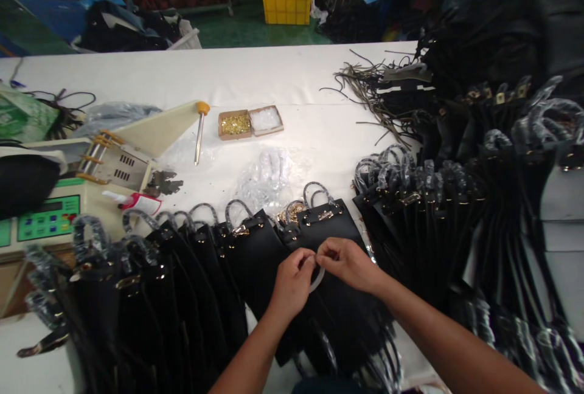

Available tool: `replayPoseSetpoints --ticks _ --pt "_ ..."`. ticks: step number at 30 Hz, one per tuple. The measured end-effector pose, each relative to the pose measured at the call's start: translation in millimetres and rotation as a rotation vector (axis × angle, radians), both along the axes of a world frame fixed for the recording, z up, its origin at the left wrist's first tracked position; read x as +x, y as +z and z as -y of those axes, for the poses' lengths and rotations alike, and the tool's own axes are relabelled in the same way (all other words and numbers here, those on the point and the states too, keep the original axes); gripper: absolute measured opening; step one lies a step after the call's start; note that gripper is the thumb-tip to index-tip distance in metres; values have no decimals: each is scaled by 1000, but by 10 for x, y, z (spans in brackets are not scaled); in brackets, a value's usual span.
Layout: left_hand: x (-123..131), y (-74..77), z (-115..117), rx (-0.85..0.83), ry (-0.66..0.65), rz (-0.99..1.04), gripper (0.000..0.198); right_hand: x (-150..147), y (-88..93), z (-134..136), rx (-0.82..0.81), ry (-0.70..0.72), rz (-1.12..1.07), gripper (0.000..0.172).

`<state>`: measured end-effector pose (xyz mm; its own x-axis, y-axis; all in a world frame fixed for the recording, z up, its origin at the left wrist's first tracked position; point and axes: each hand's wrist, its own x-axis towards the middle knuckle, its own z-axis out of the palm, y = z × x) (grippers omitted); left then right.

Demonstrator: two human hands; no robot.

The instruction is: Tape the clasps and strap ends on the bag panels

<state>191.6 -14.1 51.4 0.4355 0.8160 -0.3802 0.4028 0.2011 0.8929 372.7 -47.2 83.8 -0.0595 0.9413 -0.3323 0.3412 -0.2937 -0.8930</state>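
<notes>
My left hand and my right hand meet fingertip to fingertip above a black handbag lying on the worktable. Both are pinched at one end of a pale curved strip or ring, which hangs below the fingertips; its exact form is hard to tell. The handbag has a wrapped looped handle and a metal clasp near its top edge. Another black bag lies to the left, partly under the first. Small gold-coloured pieces show between their handles.
Rows of black bags stand at left and right. On the white table are a box of gold pieces, a box of clear pieces, a screwdriver, a red-and-white bottle and a keypad machine.
</notes>
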Motion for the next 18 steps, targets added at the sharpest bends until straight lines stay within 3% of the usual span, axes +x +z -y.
replayPoseSetpoints --ticks 3,5,6,10,14,18 --pt "73 -219 -43 -72 108 -62 25 113 185 -98 -82 98 -276 23" --pt "141 -280 -93 11 73 -123 25 215 228 -209 -92 102 -379 27" --pt "187 -271 -129 84 11 -142 25 273 198 -280 -67 38 -367 28" --pt "452 -95 -329 356 -221 -227 24 497 -244 -587 -76 -314 -218 30" --pt "694 -40 -488 409 -367 -370 28 596 -724 -742 -215 -376 -211 34" --pt "782 -93 -470 402 -452 -425 32 596 -924 -738 -261 -393 -145 31"
